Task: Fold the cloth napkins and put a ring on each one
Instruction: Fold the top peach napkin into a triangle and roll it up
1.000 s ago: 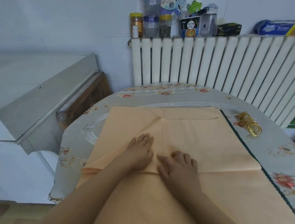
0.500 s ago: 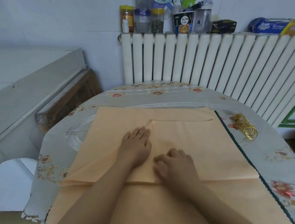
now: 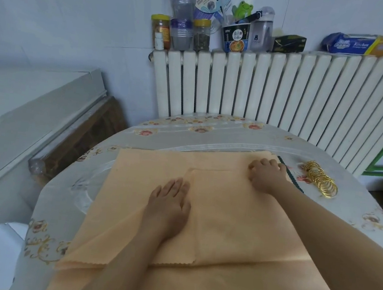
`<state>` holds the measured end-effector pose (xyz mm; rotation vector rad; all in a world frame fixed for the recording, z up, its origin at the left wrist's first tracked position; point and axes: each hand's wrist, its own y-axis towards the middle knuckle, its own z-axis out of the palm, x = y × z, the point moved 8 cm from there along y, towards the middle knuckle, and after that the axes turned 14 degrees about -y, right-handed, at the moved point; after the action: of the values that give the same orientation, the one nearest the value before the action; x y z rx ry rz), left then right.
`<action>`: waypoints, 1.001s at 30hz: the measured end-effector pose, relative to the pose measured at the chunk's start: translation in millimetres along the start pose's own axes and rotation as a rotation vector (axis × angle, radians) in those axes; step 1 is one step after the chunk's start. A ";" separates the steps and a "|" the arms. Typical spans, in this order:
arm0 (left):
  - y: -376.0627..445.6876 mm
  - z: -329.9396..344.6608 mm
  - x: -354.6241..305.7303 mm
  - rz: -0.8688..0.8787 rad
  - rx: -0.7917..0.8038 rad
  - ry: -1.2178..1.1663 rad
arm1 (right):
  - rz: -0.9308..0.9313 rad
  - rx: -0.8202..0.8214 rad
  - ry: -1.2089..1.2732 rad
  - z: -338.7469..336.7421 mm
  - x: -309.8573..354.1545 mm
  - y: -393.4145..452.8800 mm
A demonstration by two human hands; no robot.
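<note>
Left hand [image 3: 169,208] flat, fingers straight, pressing peach napkin [image 3: 236,221] frame centre, right hand [image 3: 267,176] fingers curled on napkin's upper-right edge, grip unclear, gold rings [image 3: 320,181] right

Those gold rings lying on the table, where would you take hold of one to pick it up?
Probably the end ring of the gold rings nearest the person, pinched across its thin rim from above. They lie in a leaning, overlapping row on the table, so only the end one has a free face. The right hand is closest, just beside them on the napkin.
</note>
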<state>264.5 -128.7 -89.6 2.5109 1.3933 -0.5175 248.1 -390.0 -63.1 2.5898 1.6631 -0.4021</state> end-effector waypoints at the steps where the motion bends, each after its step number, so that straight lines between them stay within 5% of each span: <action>1: 0.1 -0.3 -0.4 0.000 0.000 -0.001 | 0.001 0.021 -0.009 -1.7 -2.2 1.4; 5: -0.7 -0.1 -0.4 -0.002 0.002 0.001 | 0.003 0.064 -0.172 -8.4 -9.8 1.1; 9: -0.3 -0.7 -0.6 -0.006 0.002 -0.006 | 0.028 -0.097 -0.225 -28.1 -12.8 -13.2; 19: -1.8 -2.2 -2.0 -0.008 0.011 -0.001 | -0.053 -0.329 0.191 -55.3 26.9 -111.9; 30: -5.8 -4.2 -8.4 0.033 0.000 -0.020 | -0.151 -0.309 0.338 -17.5 94.4 -172.6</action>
<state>256.4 -130.6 -82.5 2.5173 1.3427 -0.5351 133.5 -229.7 -50.0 2.4072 1.8471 0.2879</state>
